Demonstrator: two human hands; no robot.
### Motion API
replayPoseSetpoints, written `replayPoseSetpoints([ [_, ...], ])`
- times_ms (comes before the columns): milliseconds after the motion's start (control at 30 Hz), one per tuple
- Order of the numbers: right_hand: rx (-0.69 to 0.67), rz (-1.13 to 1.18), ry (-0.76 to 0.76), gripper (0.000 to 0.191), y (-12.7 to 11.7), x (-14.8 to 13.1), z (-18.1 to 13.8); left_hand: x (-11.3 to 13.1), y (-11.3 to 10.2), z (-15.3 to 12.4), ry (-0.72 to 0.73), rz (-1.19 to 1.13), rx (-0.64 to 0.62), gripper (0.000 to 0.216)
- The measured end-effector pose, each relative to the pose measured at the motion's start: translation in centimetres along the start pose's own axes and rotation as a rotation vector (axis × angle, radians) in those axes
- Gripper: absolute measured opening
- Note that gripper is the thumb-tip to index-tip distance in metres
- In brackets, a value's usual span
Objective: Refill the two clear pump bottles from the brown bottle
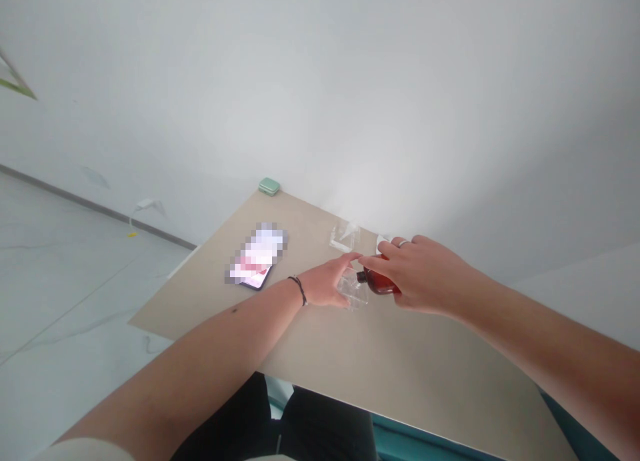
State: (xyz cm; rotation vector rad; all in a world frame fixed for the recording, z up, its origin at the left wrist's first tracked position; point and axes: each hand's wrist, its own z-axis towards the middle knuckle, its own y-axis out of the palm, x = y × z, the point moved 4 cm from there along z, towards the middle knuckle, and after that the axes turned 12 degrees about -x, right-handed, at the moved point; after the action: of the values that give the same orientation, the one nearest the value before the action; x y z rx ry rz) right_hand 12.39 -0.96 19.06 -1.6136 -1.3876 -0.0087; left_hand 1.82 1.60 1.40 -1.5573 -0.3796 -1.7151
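My right hand (417, 271) is wrapped round a reddish-brown bottle (379, 282), which is tipped on its side. The bottle's dark neck points left, over a small clear plastic box (354, 291). My left hand (327, 282) has its thumb and fingers round the left side of that box, steadying it on the table. Just behind lies another clear plastic piece (344, 236), which looks like a lid or a second box. Whether any liquid is leaving the bottle is too small to tell.
A phone (257, 256) with a lit, blurred screen lies left of my hands on the beige table (310, 354). At the far left corner sits a small green case (269, 186). Something white (383, 242) shows behind my right hand. A white wall (350, 114) borders the table's back.
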Motion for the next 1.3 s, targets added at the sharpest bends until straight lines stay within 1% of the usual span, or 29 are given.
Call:
replayPoseSetpoints([
  [133,-0.001,-0.009,-0.002,0.054,-0.1,-0.1,0.1,0.2,0.0,0.0,0.017,0.007,0.007,0.111],
  [367,-0.018,-0.025,-0.009,0.055,-0.4,-0.2,0.2,0.3,-0.1,0.0,-0.044,0.042,0.000,0.112],
  [533,-0.017,-0.023,-0.013,0.056,-0.6,-0.2,0.3,0.6,-0.1,0.0,-0.008,0.041,0.021,0.109],
  [700,-0.024,-0.046,-0.012,0.055,-0.8,-0.2,0.5,0.8,-0.1,-0.1,-0.036,0.055,0.009,0.109],
  [867,-0.050,-0.070,-0.011,0.055,-1.1,-0.3,0.7,1.5,-0.1,-0.2,0.031,0.045,0.011,0.103],
  [933,-0.057,-0.074,-0.012,0.054,-1.2,-0.3,0.8,1.5,-0.1,-0.2,0.035,0.044,0.011,0.102],
  [1167,-0.107,-0.069,-0.011,0.058,-1.6,-0.5,1.0,0.9,0.0,-0.1,0.032,0.025,-0.005,0.104],
  [1300,-0.114,-0.068,-0.007,0.059,-1.9,-0.7,1.0,0.7,0.0,0.0,0.037,0.040,0.006,0.104],
])
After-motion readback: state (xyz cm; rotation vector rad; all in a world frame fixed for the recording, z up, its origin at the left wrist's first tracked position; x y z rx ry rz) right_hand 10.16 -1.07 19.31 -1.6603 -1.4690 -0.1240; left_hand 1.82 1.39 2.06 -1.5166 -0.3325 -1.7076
